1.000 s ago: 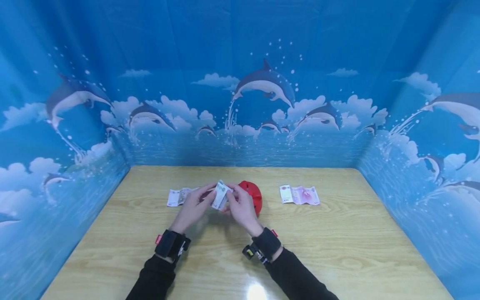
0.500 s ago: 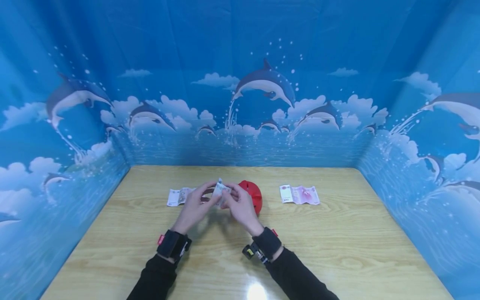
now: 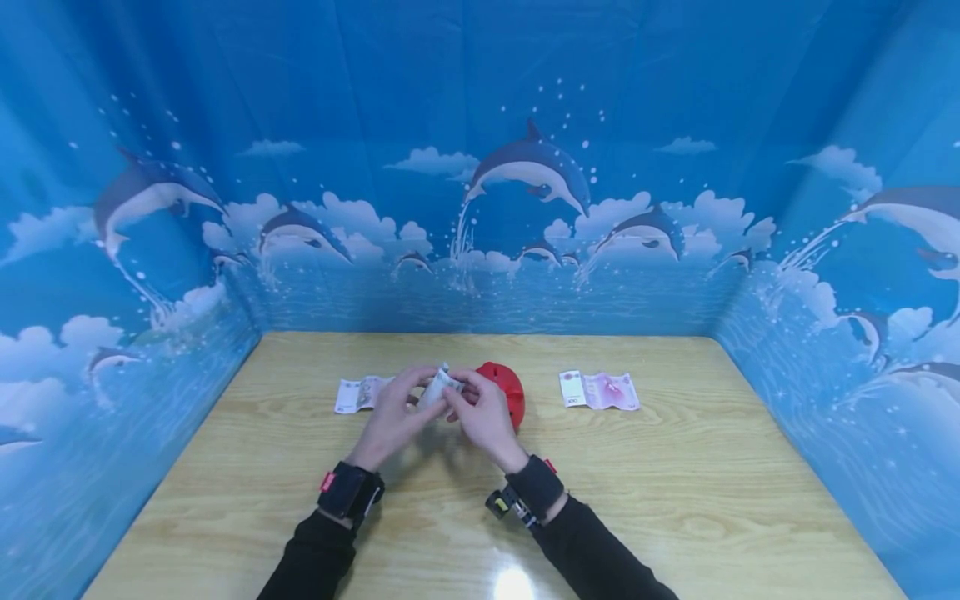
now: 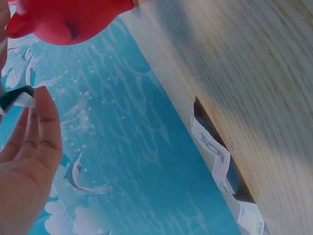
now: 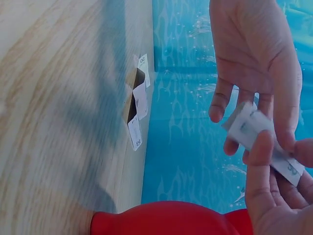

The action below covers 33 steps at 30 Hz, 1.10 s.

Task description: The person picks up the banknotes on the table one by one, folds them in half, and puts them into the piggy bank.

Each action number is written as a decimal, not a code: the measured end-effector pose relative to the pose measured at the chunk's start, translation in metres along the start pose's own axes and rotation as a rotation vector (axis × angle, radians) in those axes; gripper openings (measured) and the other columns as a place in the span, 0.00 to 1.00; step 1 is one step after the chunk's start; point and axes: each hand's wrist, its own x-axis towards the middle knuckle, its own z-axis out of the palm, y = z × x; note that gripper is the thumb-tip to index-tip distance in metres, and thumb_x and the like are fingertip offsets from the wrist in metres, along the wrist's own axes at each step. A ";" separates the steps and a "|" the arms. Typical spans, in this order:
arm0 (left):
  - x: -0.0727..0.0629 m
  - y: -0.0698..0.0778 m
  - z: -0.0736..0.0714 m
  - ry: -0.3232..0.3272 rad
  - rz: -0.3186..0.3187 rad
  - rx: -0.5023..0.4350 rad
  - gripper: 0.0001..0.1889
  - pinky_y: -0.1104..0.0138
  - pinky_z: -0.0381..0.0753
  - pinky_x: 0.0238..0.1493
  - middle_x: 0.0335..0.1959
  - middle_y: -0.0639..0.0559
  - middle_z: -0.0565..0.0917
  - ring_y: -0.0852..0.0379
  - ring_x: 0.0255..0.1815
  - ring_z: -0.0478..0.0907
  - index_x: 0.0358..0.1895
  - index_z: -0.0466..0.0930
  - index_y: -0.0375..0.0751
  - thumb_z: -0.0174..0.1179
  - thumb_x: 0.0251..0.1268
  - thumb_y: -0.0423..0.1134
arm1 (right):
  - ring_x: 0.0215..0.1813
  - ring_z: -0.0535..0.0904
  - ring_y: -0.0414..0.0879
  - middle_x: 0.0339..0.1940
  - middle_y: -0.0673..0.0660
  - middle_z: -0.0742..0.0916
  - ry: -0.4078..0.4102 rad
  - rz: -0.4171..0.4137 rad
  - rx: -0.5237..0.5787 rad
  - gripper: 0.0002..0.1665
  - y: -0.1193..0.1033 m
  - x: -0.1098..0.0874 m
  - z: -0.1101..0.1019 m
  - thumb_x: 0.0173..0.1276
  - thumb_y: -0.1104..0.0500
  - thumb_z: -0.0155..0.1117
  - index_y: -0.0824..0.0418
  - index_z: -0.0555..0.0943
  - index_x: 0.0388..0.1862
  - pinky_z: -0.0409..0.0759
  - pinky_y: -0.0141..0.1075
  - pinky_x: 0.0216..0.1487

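Observation:
Over the middle of the table, both hands pinch a small folded banknote, pale grey-green and white. My left hand holds its left side, and its fingers reach behind the note. From the other side my right hand grips it with thumb and fingers. The right wrist view shows the folded note tilted between the two hands. Just behind the right hand stands a glossy red rounded object, piggy-bank-like in shape and partly hidden by that hand.
A creased banknote marked 20 lies left of the hands, its right end covered by the left hand. A pink creased 100 banknote lies on the right of the wooden table. A blue dolphin-print curtain encloses the back and sides.
The banknote was flatter and faced the head camera a second ago; it has turned and looks folded narrower. The fingers have shifted along it. The red object and the other notes have not moved.

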 end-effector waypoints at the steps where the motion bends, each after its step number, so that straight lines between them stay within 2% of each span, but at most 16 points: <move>1: 0.000 0.000 0.000 -0.001 0.007 0.002 0.22 0.65 0.82 0.41 0.59 0.46 0.81 0.53 0.53 0.80 0.60 0.79 0.44 0.68 0.61 0.41 | 0.42 0.84 0.65 0.48 0.70 0.86 0.002 0.010 0.004 0.18 0.004 0.002 0.000 0.72 0.65 0.59 0.69 0.77 0.59 0.86 0.50 0.39; 3: 0.000 0.000 0.000 -0.009 0.020 0.012 0.22 0.66 0.82 0.42 0.62 0.46 0.79 0.52 0.57 0.79 0.61 0.79 0.44 0.66 0.63 0.41 | 0.43 0.85 0.62 0.49 0.68 0.86 0.007 0.018 0.016 0.19 0.013 0.006 0.000 0.72 0.64 0.59 0.67 0.77 0.60 0.86 0.52 0.40; 7: -0.002 -0.001 0.000 -0.039 0.048 0.059 0.24 0.63 0.83 0.44 0.67 0.46 0.75 0.50 0.62 0.77 0.66 0.75 0.45 0.63 0.67 0.43 | 0.40 0.86 0.53 0.48 0.65 0.87 0.020 0.032 0.020 0.21 0.028 0.011 0.000 0.72 0.60 0.61 0.63 0.76 0.62 0.87 0.43 0.37; 10: -0.003 -0.001 0.001 -0.051 0.052 0.089 0.25 0.62 0.84 0.44 0.69 0.47 0.73 0.51 0.62 0.77 0.68 0.72 0.47 0.60 0.69 0.46 | 0.38 0.86 0.49 0.47 0.64 0.87 0.031 0.024 0.024 0.21 0.032 0.012 0.000 0.72 0.59 0.62 0.62 0.77 0.61 0.87 0.43 0.37; 14: -0.003 -0.002 0.002 -0.036 0.041 0.069 0.22 0.61 0.85 0.44 0.68 0.47 0.75 0.52 0.57 0.80 0.66 0.75 0.46 0.57 0.73 0.46 | 0.40 0.86 0.56 0.48 0.64 0.87 0.042 0.013 0.044 0.18 0.030 0.012 0.000 0.72 0.60 0.61 0.63 0.79 0.58 0.86 0.50 0.39; 17: -0.002 -0.001 0.002 -0.025 0.018 0.030 0.20 0.61 0.85 0.46 0.63 0.47 0.79 0.53 0.54 0.82 0.64 0.76 0.46 0.56 0.73 0.46 | 0.42 0.84 0.65 0.49 0.66 0.86 0.038 0.023 0.047 0.17 0.015 0.006 0.000 0.72 0.63 0.60 0.66 0.79 0.58 0.87 0.43 0.36; 20: -0.001 0.000 0.002 -0.022 -0.015 -0.021 0.20 0.60 0.84 0.48 0.58 0.48 0.83 0.53 0.52 0.83 0.62 0.77 0.45 0.59 0.71 0.47 | 0.41 0.83 0.69 0.50 0.68 0.86 0.028 0.040 0.020 0.18 -0.001 0.000 -0.001 0.72 0.65 0.59 0.68 0.78 0.58 0.85 0.34 0.32; 21: -0.001 0.001 0.002 -0.023 -0.027 -0.038 0.21 0.59 0.84 0.48 0.57 0.48 0.83 0.52 0.52 0.83 0.62 0.77 0.45 0.60 0.70 0.47 | 0.40 0.83 0.69 0.49 0.67 0.86 0.027 0.035 0.003 0.18 -0.005 -0.002 -0.001 0.72 0.65 0.59 0.68 0.78 0.58 0.83 0.30 0.31; 23: 0.000 0.001 0.002 -0.020 -0.043 -0.066 0.21 0.59 0.84 0.48 0.55 0.47 0.84 0.52 0.51 0.83 0.61 0.77 0.44 0.62 0.67 0.47 | 0.38 0.84 0.67 0.49 0.67 0.85 0.026 0.023 -0.026 0.18 -0.006 -0.003 -0.001 0.72 0.65 0.59 0.68 0.78 0.58 0.82 0.30 0.31; 31: 0.000 0.003 0.001 0.026 -0.017 -0.121 0.20 0.63 0.85 0.42 0.51 0.47 0.85 0.50 0.48 0.84 0.57 0.77 0.43 0.67 0.63 0.41 | 0.38 0.83 0.65 0.47 0.65 0.86 0.037 -0.002 -0.071 0.18 -0.007 -0.003 -0.002 0.71 0.65 0.60 0.66 0.78 0.59 0.85 0.42 0.33; 33: 0.000 0.004 0.001 0.029 -0.010 -0.117 0.19 0.63 0.85 0.42 0.51 0.47 0.85 0.50 0.47 0.84 0.56 0.78 0.43 0.67 0.63 0.40 | 0.40 0.83 0.64 0.48 0.65 0.86 0.046 -0.002 -0.068 0.18 -0.007 -0.003 -0.001 0.70 0.65 0.60 0.65 0.78 0.59 0.85 0.39 0.33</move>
